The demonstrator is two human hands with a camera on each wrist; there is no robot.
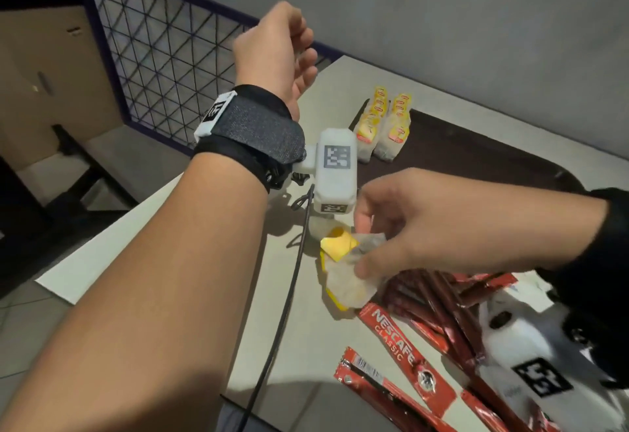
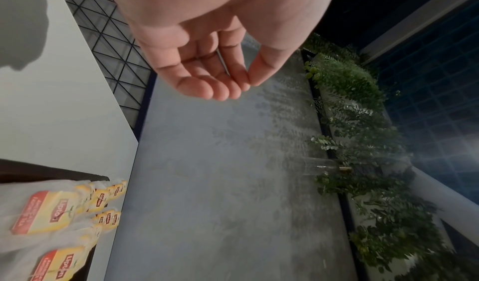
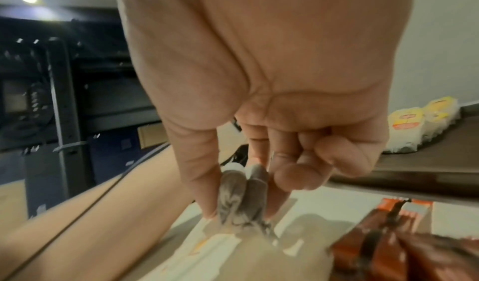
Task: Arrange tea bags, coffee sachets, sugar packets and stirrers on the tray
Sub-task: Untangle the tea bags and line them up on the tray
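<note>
My right hand (image 1: pixel 362 247) pinches a white paper tea bag (image 1: pixel 354 251) with a yellow tag between thumb and forefinger, just above a few more tea bags (image 1: pixel 343 290) lying on the white table. The right wrist view shows the same pinch (image 3: pixel 241 213) on the crumpled tea bag (image 3: pixel 241 197). The dark brown tray (image 1: pixel 476 159) lies beyond, with two rows of yellow-tagged tea bags (image 1: pixel 384 125) at its far left end. Red coffee sachets (image 1: pixel 408 356) are piled near the front. My left hand (image 1: pixel 303 60) is raised above the table's far corner, fingers loosely curled, holding nothing (image 2: pixel 233 88).
A black cable (image 1: pixel 282 295) runs from the left wrist camera across the table (image 1: pixel 102 271). A wire grid panel (image 1: pixel 153 57) and a cardboard box (image 1: pixel 51 74) stand off the table's left. A grey wall (image 1: pixel 442 6) backs the table.
</note>
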